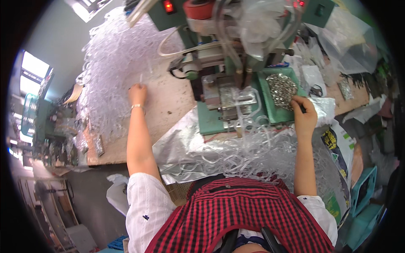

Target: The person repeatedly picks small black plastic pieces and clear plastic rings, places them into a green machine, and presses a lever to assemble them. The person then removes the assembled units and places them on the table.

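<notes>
My left hand (138,93) is closed at the right edge of a tall heap of clear plastic straps (112,55). One pale strap end (141,78) sticks up from its fingers. At the right, my right hand (304,113) has thumb and fingertips pinched together over the side of a green tray (274,114). Small shiny metal pieces (282,90) fill much of that tray, right by the fingertips; whatever is in the pinch is too small to make out. Between my hands stands a green bench machine (211,122), with a clear strap (239,111) lying across its metal bed.
More clear straps (253,156) lie tangled on silver sheeting (177,145) in front of me. Hoses and the machine head (242,78) hang above the bed. Scissors (315,90) and plastic bags (346,42) lie to the right. Teal crates (363,189) stand beside the bench.
</notes>
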Action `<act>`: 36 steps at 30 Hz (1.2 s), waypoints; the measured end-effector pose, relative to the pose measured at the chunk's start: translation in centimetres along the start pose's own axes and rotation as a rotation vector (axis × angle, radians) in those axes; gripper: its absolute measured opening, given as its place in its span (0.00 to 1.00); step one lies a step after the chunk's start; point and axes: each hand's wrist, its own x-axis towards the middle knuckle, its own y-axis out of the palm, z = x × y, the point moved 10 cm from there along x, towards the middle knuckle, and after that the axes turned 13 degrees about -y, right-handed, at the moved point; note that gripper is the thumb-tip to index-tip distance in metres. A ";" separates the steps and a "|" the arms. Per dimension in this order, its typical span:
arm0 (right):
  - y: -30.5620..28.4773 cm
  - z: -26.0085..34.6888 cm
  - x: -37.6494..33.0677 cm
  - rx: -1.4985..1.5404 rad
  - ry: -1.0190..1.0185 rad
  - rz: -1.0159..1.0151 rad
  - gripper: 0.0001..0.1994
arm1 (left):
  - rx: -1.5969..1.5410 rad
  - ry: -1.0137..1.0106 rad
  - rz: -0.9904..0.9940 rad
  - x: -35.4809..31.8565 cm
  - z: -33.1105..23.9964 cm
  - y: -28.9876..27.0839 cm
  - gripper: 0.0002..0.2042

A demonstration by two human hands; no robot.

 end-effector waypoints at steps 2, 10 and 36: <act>-1.1 -0.7 -0.7 0.009 0.019 -0.009 0.06 | -0.064 0.065 -0.092 -2.1 -0.6 0.6 0.19; 4.5 11.2 4.2 0.403 -0.089 0.288 0.08 | -0.192 0.439 -0.077 -14.0 -8.0 -4.1 0.16; 6.0 9.6 4.0 0.057 -0.272 0.310 0.14 | -1.184 -0.077 1.709 -36.5 -25.9 -15.0 0.20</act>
